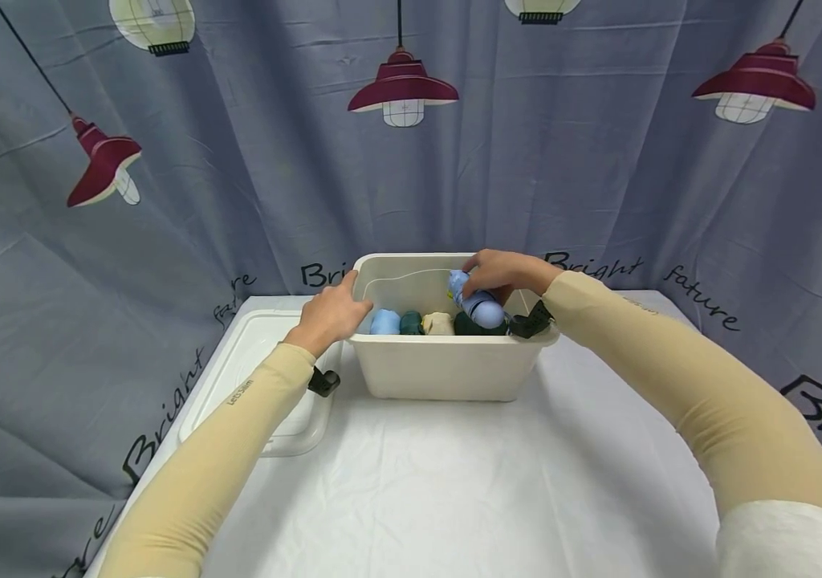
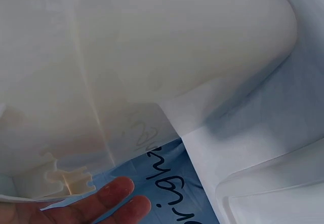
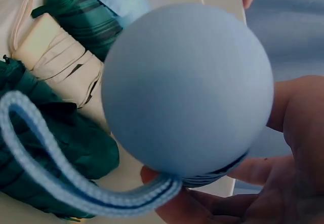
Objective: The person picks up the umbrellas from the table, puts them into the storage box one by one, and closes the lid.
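My right hand (image 1: 501, 271) grips a light-blue folding umbrella (image 1: 483, 307) above the right part of a white storage box (image 1: 447, 365). The right wrist view shows its round handle end (image 3: 187, 89) and a looped wrist strap (image 3: 55, 168). My left hand (image 1: 331, 313) holds the box's left rim, its thumb on the inner side and its fingers (image 2: 116, 191) outside the wall. Inside the box lie a pale blue umbrella (image 1: 385, 322), a green umbrella (image 3: 83, 19), a beige umbrella (image 3: 68, 59) and a dark green umbrella (image 3: 61, 133).
A white lid (image 1: 259, 345) lies flat on the table left of the box, partly under my left forearm. White cloth (image 1: 483, 482) covers the table. A grey-blue curtain (image 1: 526, 160) with printed lamps hangs close behind the box.
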A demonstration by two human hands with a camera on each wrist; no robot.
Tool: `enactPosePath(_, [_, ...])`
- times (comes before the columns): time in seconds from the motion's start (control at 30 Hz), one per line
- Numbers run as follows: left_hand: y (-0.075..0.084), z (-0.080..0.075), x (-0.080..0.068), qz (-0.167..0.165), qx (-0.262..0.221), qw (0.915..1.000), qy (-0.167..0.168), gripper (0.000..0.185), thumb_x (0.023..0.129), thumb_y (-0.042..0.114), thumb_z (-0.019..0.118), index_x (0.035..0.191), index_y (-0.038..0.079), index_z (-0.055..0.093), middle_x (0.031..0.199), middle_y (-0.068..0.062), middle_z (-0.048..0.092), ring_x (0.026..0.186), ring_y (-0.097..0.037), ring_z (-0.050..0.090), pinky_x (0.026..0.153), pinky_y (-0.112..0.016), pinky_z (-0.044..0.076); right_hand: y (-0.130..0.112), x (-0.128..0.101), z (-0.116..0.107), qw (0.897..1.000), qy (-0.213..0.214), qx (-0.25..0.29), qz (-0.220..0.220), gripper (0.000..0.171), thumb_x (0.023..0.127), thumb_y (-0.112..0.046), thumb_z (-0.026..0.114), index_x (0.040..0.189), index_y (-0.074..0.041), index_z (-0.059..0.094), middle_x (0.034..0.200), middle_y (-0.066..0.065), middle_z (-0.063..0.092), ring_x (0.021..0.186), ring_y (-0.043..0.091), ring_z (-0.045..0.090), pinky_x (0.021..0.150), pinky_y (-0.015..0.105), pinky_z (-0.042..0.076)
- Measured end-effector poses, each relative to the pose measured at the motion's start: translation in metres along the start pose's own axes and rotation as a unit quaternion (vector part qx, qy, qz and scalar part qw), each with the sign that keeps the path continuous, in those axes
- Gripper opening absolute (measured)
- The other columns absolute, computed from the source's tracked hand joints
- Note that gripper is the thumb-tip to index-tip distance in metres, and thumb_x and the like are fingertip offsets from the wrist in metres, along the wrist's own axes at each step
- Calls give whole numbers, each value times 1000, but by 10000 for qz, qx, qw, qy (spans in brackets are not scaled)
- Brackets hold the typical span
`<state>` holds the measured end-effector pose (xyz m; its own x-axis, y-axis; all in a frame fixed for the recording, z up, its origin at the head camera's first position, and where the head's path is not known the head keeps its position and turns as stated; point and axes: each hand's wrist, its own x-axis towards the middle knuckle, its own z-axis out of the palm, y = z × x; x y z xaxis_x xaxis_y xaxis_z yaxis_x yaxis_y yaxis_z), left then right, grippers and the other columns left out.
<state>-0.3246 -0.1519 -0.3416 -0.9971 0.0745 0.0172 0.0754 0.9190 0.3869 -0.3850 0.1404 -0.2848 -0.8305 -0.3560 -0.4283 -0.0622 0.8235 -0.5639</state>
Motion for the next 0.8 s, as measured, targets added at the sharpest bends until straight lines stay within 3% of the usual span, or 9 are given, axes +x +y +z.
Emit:
enactPosePath(0.23, [-2, 2, 0, -12, -16, 10000, 4, 74, 99, 48, 44, 162, 20, 19, 144, -20, 56, 111, -38, 66, 87, -54, 51, -7, 13, 4, 9991, -409, -80, 124, 64, 93, -18, 63, 149, 1, 40, 128, 23, 53, 87, 24, 65, 74, 37, 59])
enactPosePath(0.43, [-3, 2, 1, 17, 25, 10000, 18, 74, 99, 46, 44, 163, 18, 18, 143, -20, 57, 108, -37, 67, 86, -53, 51, -9, 25, 9, 9979, -606, -150, 196, 41, 91, -16, 63, 127, 4, 58, 107, 15, 61, 81, 20, 64, 70, 33, 58])
enactPosePath(0.63, [-3, 2, 2, 76, 46, 9999, 52, 74, 99, 46, 45, 162, 18, 20, 141, -20, 59, 101, -35, 68, 83, -52, 52, -11, 35, 12, 9962, -753, -97, 433, 35, 92, -16, 61, 121, 4, 59, 104, 12, 59, 80, 20, 63, 69, 31, 56])
enactPosePath(0.8, [-4, 2, 3, 85, 15, 9999, 88, 74, 99, 46, 46, 162, 18, 20, 139, -20, 60, 97, -34, 68, 82, -51, 52, -12, 39, 15, 9957, -720, -294, 512, 24, 90, -16, 63, 107, 1, 64, 93, 9, 59, 74, 18, 61, 65, 29, 54])
